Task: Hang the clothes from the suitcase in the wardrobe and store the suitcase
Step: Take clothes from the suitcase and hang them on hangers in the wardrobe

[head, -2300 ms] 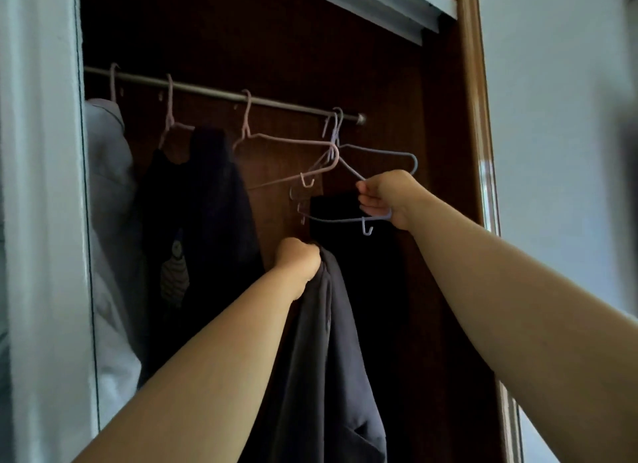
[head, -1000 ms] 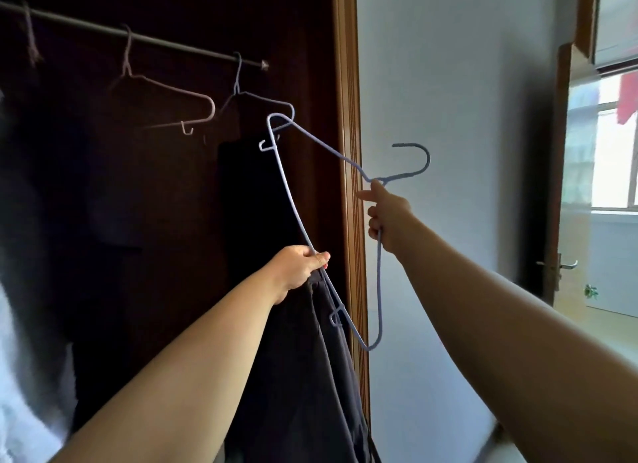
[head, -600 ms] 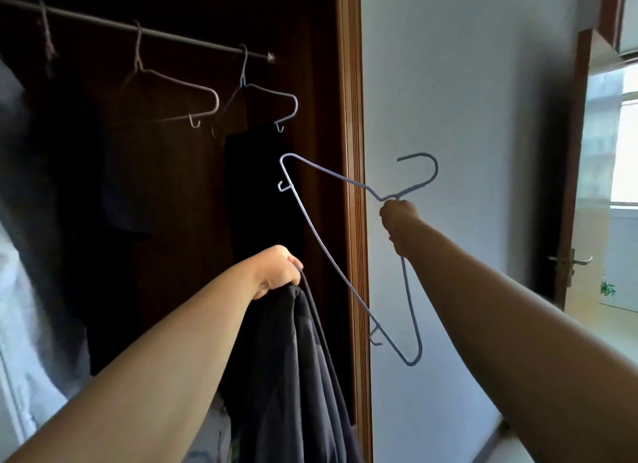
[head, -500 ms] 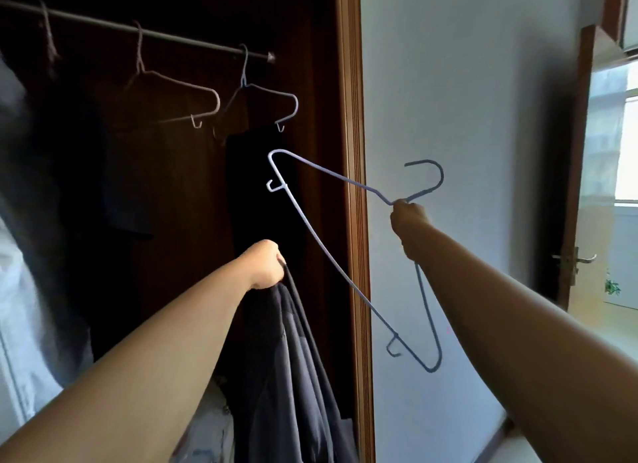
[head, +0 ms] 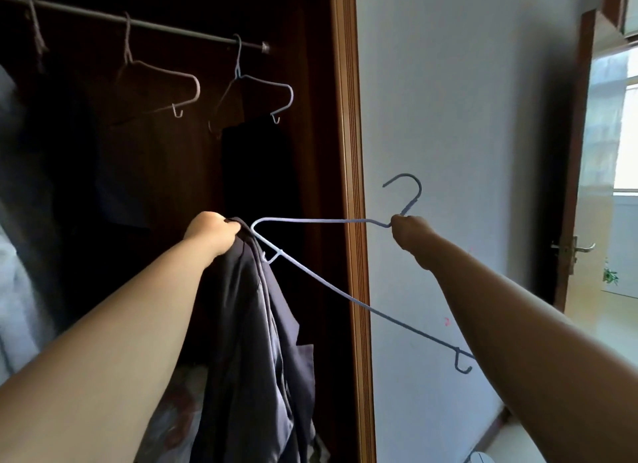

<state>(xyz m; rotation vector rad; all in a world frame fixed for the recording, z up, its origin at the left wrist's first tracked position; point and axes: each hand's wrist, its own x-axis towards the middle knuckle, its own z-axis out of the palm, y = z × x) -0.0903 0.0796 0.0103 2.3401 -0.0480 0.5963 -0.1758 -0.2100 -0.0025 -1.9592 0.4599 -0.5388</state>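
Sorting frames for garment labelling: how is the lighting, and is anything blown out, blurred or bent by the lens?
Head view: the wardrobe interior is deep in shadow, its hung black garment nearly lost; the wall is brighter; the window at far right is blown out; the wardrobe frame leans from the wide lens; the blue hanger looks sharp.

Behind your right hand [head: 409, 233] you see a pale wall [head: 466, 100]. Farther right of it stands a brown door [head: 576, 151] with a metal lever handle [head: 574, 247], and a bright window [head: 626, 134] beyond.
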